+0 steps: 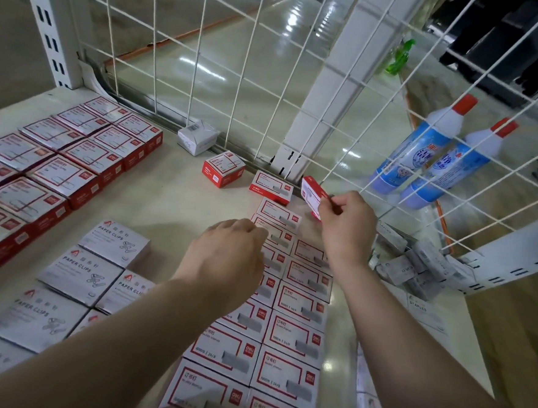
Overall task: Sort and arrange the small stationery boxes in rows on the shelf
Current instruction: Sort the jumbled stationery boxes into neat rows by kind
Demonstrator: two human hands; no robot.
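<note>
1. The right hand [347,222] pinches one small red-and-white staple box [314,195] between thumb and fingertips. It holds the box tilted up off the shelf [171,191], close to the wire grid [285,84] at the back, probably so the label can be turned the right way before it goes down.

2. The left hand [230,254] rests knuckles-up on the far end of the staple-box rows [288,314], fingers curled down onto the boxes. Whether it grips one or only steadies them, I cannot tell. The likely reason is to keep the line from sliding while the next box is added.

3. The rows run in two columns from the near edge toward the grid, labels all facing the same way, so the held box seems meant for the open far end.

4. Two loose boxes lie just beyond the rows: a flat staple one [271,187] and a taller red box [224,168], neither lined up yet.

5. The paper-clip boxes [84,274] and the red boxes [52,174] sit in their own blocks to the left, kinds kept apart.

6. A crumpled white box [197,137] lies against the grid.
</note>
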